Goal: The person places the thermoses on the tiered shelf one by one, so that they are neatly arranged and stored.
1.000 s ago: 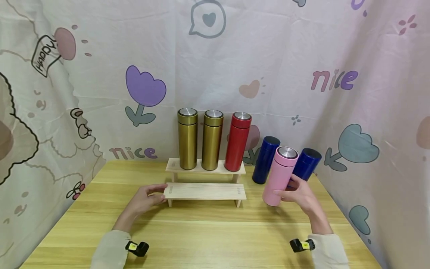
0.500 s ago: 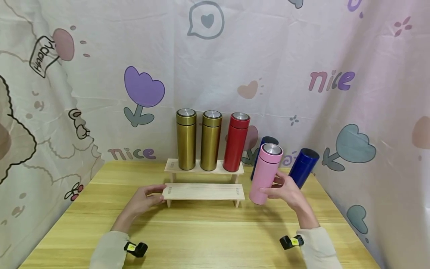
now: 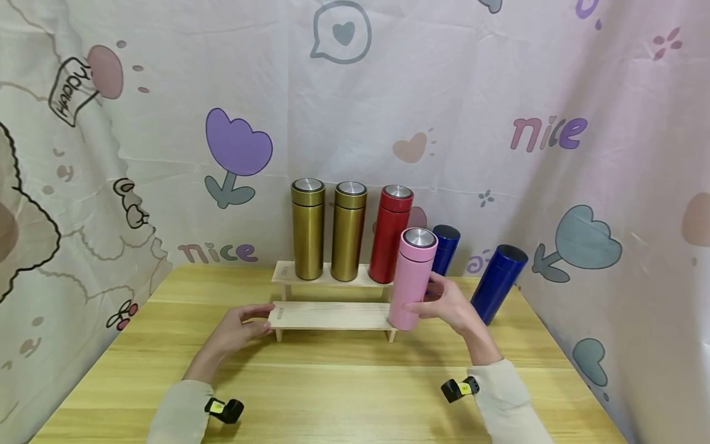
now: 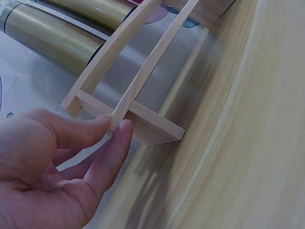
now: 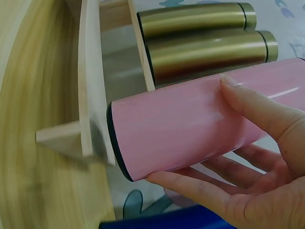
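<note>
A pink thermos [image 3: 412, 283] with a steel-topped lid is gripped low on its body by my right hand [image 3: 449, 305]. Its black base edge sits right at the lower step's right end in the right wrist view [image 5: 181, 129]. My left hand [image 3: 241, 330] pinches the left end of the lower step between thumb and fingers, as the left wrist view shows [image 4: 71, 162]. The two-tier wooden rack [image 3: 333, 316] carries two gold thermoses [image 3: 309, 234] [image 3: 348, 237] and a red thermos [image 3: 390, 237] upright on its upper step.
Two blue thermoses [image 3: 445, 246] [image 3: 499, 283] stand on the wooden table [image 3: 310, 394] to the right of the rack; the pink one and my right hand partly hide the nearer one. A patterned cloth [image 3: 344, 111] hangs behind the table.
My right hand has carried the pink thermos leftward, from in front of the blue thermoses to the lower step's right end. My left hand has stayed at the rack.
</note>
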`<state>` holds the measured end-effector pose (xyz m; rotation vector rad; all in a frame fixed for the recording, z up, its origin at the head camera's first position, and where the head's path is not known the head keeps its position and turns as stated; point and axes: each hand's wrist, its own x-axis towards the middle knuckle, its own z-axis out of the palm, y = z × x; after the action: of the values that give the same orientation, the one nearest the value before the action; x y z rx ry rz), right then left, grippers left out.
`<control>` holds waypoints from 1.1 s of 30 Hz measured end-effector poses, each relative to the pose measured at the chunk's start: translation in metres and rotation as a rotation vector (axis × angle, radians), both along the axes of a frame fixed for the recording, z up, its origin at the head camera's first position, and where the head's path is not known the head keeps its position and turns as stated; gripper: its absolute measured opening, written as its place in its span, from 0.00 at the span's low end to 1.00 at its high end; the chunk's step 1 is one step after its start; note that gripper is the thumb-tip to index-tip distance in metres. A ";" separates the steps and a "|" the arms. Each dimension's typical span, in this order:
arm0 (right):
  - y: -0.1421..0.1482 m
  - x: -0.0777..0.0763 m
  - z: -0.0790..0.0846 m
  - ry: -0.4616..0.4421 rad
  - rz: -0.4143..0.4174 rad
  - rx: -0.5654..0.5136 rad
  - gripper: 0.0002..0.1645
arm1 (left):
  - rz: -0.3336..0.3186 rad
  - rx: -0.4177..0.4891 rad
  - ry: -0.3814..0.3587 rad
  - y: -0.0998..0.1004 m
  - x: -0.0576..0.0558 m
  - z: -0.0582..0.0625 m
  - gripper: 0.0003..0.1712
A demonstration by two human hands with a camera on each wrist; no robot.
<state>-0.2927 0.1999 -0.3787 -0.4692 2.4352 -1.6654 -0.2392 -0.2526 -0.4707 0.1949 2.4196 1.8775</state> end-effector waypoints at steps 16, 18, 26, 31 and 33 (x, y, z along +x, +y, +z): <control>-0.043 -0.003 0.008 -0.027 0.047 -0.027 0.46 | 0.005 -0.010 -0.003 0.000 -0.003 -0.001 0.29; -0.047 -0.003 0.009 -0.026 0.054 -0.025 0.46 | -0.001 -0.015 -0.001 -0.001 -0.003 -0.002 0.29; -0.059 -0.003 0.008 -0.031 0.069 -0.007 0.45 | 0.006 -0.010 -0.007 -0.001 -0.002 -0.001 0.29; -0.066 -0.003 0.008 -0.046 0.078 -0.007 0.45 | 0.011 -0.008 -0.010 0.000 -0.002 -0.001 0.29; -0.069 -0.004 0.008 -0.046 0.083 -0.011 0.44 | 0.009 -0.010 -0.009 0.000 -0.002 -0.001 0.29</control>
<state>-0.2963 0.1312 -0.3710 -0.5195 2.3422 -1.6387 -0.2415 -0.2527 -0.4714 0.1756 2.4280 1.8651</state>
